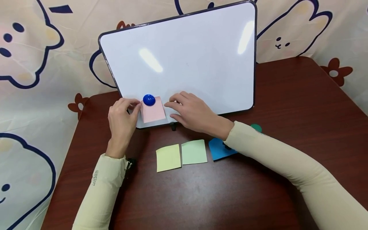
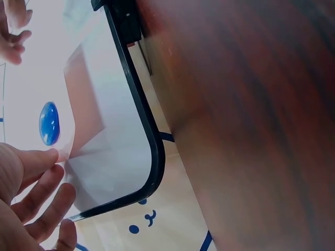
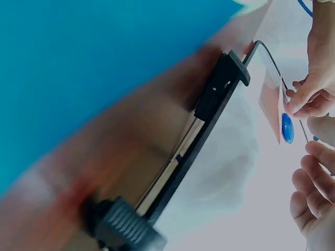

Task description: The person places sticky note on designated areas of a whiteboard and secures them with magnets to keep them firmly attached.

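Note:
A pink sticky note (image 1: 153, 113) lies against the lower left of a whiteboard (image 1: 195, 57), with a round blue magnet (image 1: 149, 100) over its upper edge. My left hand (image 1: 122, 118) pinches the note's left edge near the top between thumb and index finger. In the left wrist view, the lower part of the note (image 2: 84, 104) stands a little off the board. Just right of the note, my right hand (image 1: 195, 111) hovers before the board with loosely bent fingers, holding nothing. The right wrist view shows both hands close to the magnet (image 3: 287, 128).
On the brown table (image 1: 189, 198) lie a yellow sticky note (image 1: 168, 158) and a pale green one (image 1: 194, 152). A blue flat piece (image 1: 219, 150) and a green round piece (image 1: 256, 128) are partly hidden by the right sleeve. A black clip (image 1: 173, 126) sits at the board's bottom edge.

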`<move>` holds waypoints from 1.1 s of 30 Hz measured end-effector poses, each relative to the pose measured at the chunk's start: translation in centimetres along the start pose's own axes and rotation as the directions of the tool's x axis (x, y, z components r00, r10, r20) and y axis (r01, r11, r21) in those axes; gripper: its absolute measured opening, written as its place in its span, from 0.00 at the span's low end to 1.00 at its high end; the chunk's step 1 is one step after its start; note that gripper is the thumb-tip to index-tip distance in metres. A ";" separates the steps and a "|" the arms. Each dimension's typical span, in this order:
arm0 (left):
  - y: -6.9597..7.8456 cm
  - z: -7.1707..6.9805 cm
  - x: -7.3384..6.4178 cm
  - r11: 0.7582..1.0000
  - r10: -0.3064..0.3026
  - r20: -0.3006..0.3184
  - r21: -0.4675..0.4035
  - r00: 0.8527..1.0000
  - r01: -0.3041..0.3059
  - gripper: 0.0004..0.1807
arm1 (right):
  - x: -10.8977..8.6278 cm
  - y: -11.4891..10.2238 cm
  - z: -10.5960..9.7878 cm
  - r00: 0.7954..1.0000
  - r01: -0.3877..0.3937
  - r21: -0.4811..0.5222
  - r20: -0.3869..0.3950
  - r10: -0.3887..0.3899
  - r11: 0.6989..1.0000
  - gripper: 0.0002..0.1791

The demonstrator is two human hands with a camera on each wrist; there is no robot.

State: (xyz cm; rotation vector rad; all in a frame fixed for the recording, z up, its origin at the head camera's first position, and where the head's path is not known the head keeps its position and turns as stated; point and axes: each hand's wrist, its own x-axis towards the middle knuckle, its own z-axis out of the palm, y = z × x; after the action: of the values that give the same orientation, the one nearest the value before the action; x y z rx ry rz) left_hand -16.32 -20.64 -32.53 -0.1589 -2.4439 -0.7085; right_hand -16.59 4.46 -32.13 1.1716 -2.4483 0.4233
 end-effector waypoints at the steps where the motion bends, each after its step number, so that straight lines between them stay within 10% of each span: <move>1: 0.0 0.0 0.0 1.000 0.000 0.001 0.000 1.000 0.000 0.10 | -0.3 0.1 0.0 1.000 0.001 0.007 0.001 -0.002 1.000 0.20; 19: 1.0 -2.3 -1.7 0.993 0.112 0.062 0.022 0.992 -0.113 0.13 | -6.9 2.8 -2.5 0.999 0.029 0.094 0.013 -0.031 0.995 0.19; 33: 1.9 -2.3 -4.5 0.927 0.361 0.171 0.045 0.917 -0.373 0.10 | -9.3 5.2 -6.6 0.991 -0.131 0.234 0.034 0.127 0.963 0.18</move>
State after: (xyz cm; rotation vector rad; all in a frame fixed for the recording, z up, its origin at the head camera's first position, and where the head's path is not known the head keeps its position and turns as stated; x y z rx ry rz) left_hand -10.99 -20.00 -32.60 -0.6494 -2.4846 -0.4473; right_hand -13.94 16.63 -31.18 1.1122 -2.5528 0.7637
